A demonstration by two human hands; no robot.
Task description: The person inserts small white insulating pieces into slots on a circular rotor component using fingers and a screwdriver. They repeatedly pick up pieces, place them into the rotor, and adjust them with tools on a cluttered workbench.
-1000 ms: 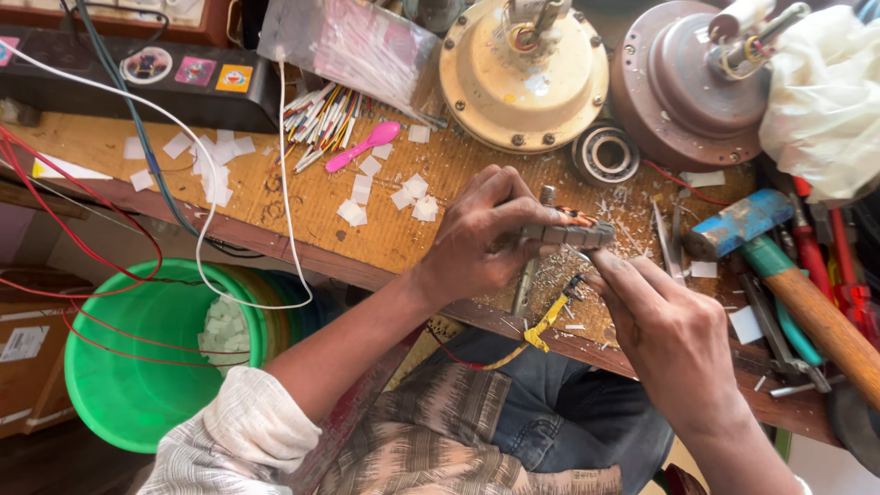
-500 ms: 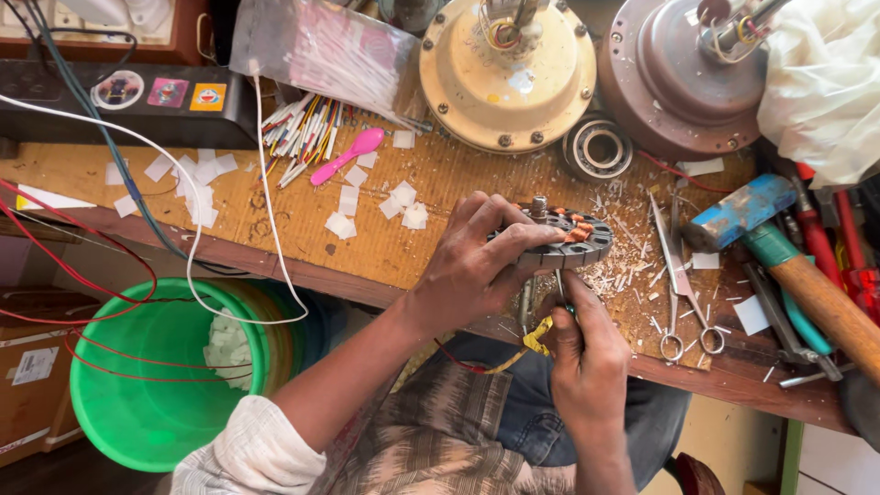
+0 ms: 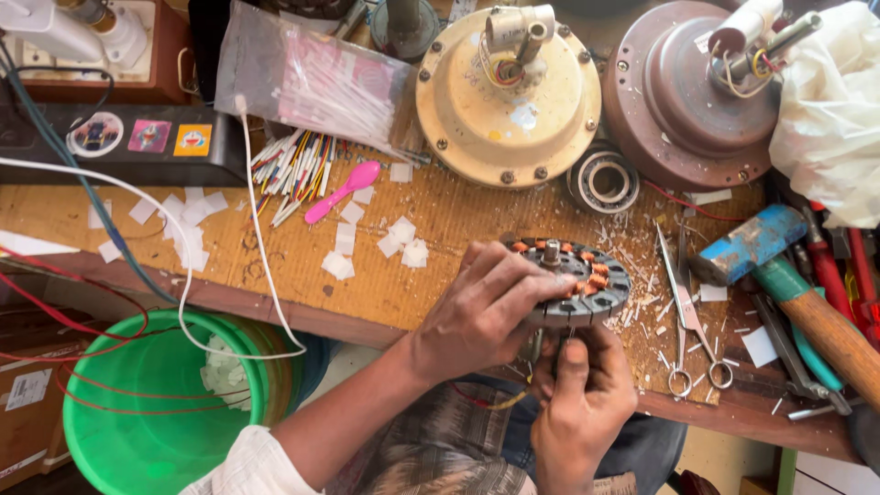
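A green bucket (image 3: 156,403) stood below the tabletop (image 3: 275,266) edge at left. The left hand (image 3: 486,307) grasped a round wound stator (image 3: 577,280) from above, held over the tabletop's front edge. The right hand (image 3: 582,403) was closed beneath it, fingers pinching at its underside. Scissors (image 3: 687,321) and a blue-headed hammer (image 3: 779,275) lay just to the right.

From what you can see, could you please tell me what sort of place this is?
Probably a ceiling-fan repair bench: two fan motor housings, cream and brown, and the wound stator in the left hand.
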